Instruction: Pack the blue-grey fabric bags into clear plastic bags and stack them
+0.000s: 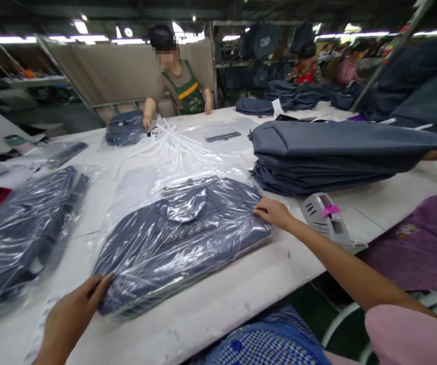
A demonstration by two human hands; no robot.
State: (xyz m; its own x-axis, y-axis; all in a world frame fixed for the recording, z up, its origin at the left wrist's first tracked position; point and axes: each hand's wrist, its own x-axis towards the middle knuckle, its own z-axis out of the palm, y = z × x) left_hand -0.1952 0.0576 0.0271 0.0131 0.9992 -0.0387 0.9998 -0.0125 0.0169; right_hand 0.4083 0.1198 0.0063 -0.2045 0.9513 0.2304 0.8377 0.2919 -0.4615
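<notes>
Slate-blue bag [203, 234]: one, wrapped in clear film [183, 210], centre of the frame, flat on the white bench [218, 306], between the two hands. Left hand [74, 310]: one, at the bag's lower-left corner, fingers close together; whether it pinches cannot be told. Right hand [275, 213]: one, at the bag's right end, thumb and fingers pinching the wrapping. Grey device [317, 215]: one, right of centre. Unwrapped bag stack [335, 147]: one, right side, layers uncountable. White straps [170, 139]: one heap, upper centre.

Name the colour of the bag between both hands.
Dark grey-blue bag, clearest in the head view.
</notes>
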